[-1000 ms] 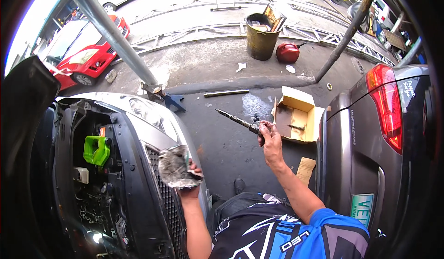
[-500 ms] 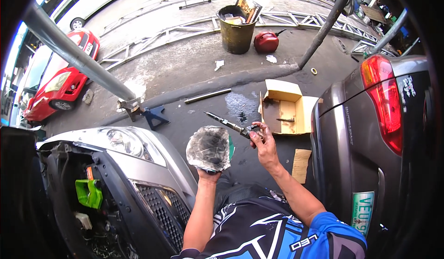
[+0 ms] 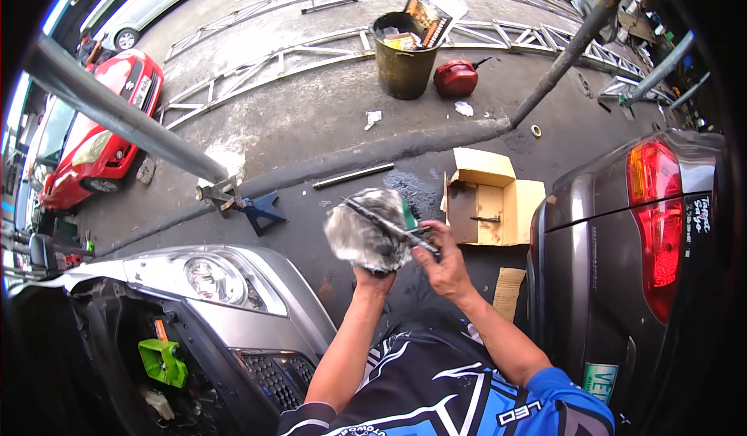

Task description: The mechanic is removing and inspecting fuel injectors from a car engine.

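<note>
My left hand (image 3: 375,280) holds up a grey-white rag (image 3: 348,237) with dark stains; its fingers are mostly hidden beneath. Something green (image 3: 409,216) shows at the rag's right edge. In my right hand (image 3: 449,271) is a fuel injector (image 3: 379,219), gripped by its thick end. Its slim end slants up and left across the face of the rag; whether the two touch is unclear. Just beyond my right hand, an open cardboard box (image 3: 527,214) has a dark, slim part (image 3: 488,219) lying in it.
On my left stands a silver car (image 3: 264,258) with its engine bay exposed; a dark vehicle's rear (image 3: 595,241) is close on my right. Ahead lie a metal tube (image 3: 354,176), a blue jack stand (image 3: 263,212) and a kerb. Farther off are a bin (image 3: 405,70) and red canister (image 3: 456,79).
My right hand has brought the injector down and left, from beside the rag to across its face. The rag has shifted slightly right and up. The view has tilted a little.
</note>
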